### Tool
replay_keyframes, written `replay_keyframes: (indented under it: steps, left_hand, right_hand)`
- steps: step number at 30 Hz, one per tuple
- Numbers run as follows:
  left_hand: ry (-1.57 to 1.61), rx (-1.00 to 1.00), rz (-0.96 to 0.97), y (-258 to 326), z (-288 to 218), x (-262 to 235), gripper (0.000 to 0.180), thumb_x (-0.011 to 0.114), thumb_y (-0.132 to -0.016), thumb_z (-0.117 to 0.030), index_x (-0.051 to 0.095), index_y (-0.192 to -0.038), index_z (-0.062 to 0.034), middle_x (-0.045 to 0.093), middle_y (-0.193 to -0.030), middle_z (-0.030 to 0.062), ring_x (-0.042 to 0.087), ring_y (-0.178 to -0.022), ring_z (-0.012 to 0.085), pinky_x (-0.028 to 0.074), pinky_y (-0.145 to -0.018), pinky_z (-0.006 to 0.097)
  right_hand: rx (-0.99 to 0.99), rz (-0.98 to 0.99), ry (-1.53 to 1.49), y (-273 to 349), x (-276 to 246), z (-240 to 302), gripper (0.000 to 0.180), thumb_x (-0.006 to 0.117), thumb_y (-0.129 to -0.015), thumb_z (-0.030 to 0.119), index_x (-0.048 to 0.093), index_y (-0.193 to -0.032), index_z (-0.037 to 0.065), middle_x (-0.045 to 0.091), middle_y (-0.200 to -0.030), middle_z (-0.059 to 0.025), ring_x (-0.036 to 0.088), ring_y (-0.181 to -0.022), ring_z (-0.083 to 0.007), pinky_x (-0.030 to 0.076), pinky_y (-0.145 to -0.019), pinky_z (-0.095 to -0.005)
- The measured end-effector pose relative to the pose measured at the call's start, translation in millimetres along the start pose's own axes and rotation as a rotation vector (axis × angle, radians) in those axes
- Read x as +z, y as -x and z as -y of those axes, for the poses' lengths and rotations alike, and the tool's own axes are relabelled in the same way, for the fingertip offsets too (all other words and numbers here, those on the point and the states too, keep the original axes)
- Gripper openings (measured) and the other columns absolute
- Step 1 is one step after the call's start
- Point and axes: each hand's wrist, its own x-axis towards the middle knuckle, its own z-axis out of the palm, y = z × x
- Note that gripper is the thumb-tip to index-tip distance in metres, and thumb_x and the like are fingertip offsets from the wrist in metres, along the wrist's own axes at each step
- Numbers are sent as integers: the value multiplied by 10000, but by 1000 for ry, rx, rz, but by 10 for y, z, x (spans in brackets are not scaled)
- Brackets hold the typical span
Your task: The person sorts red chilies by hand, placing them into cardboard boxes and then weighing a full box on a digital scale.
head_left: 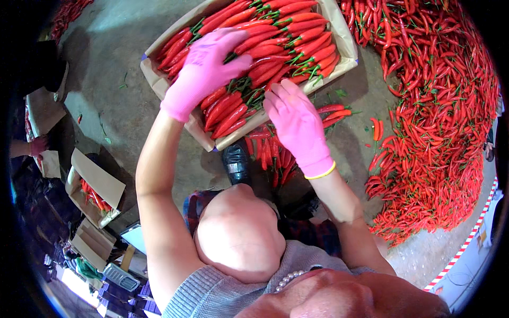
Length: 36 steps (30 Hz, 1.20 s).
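My pink-gloved left hand (209,69) lies with fingers spread wide over the red chillies (265,51) filling a paper-lined box (343,42) at the top centre of the frame. My right hand (298,122), fingers bent together, is at the box's lower edge; I cannot tell whether it grips a chilli. A big chilli heap (429,153) covers the floor (108,58) at right.

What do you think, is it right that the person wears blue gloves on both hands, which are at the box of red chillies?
Not fully. The head view shows that the gloves are pink, not blue. The left hand and right hand are indeed at the box of red chillies.
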Motion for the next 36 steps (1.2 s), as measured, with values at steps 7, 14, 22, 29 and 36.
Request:
replay_keyframes:
  steps: [7,14,22,29,36]
  left_hand:
    - [-568,-164,-43,-145,752,-31,288,648,-888,-370,712,-1026,-125,686,-1044,117,653,-997,320,510,-853,436]
    - [-448,-129,-86,-409,949,238,234,633,-897,-323,714,-1020,-141,685,-1033,100,652,-989,321,505,-873,447]
    - [-90,-85,-171,183,158,4,228,768,-790,-264,723,-915,-79,658,-855,100,639,-809,311,502,-730,429]
    - [-304,-33,-96,208,2,255,181,734,-817,-283,650,-816,-123,606,-871,53,605,-861,262,449,-782,432]
    - [-176,-135,-63,452,-102,234,136,741,-802,-219,671,-783,-104,591,-807,62,597,-844,285,434,-761,423]
  right_hand:
    - [-697,257,1334,-1309,181,551,302,662,-887,193,698,-1173,107,679,-1024,-90,654,-904,-270,514,-807,-359]
    - [-699,728,2130,-2086,509,325,186,659,-865,267,713,-1009,163,623,-1034,-51,592,-1055,-262,463,-907,-416]
    - [-425,518,2175,-2252,444,692,266,651,-877,370,729,-1009,153,679,-1027,-106,672,-972,-303,511,-845,-465]
    - [-468,451,1828,-2036,661,846,378,678,-825,325,687,-1094,60,683,-1053,-243,654,-1064,-335,502,-914,-421]
    - [-719,854,2046,-1586,225,526,273,690,-794,293,651,-972,90,595,-916,-95,600,-923,-302,464,-806,-429]
